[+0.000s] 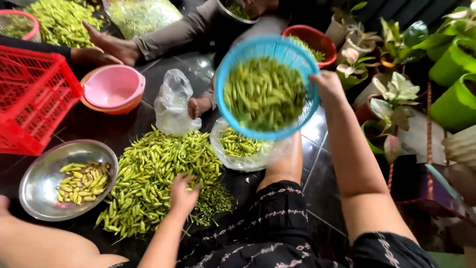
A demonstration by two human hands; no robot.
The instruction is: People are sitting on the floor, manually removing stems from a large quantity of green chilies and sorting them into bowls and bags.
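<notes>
My right hand (327, 85) grips the rim of a blue plastic colander (233, 67) full of green chillies, tilted over a clear plastic bag (277, 151) that holds some chillies. My left hand (182, 194) rests on a large heap of green chillies (148, 173) spread on the dark tiled floor, fingers curled into the pile; whether it holds any I cannot tell. A small pile of green stems (214, 199) lies just right of that hand.
A steel bowl (37, 191) with yellowish chillies sits at left. A red crate (29, 99), pink bowls (114, 88), an empty clear bag (172, 101) and another person's hands (109, 45) are beyond. Potted plants (396, 89) and green pots line the right.
</notes>
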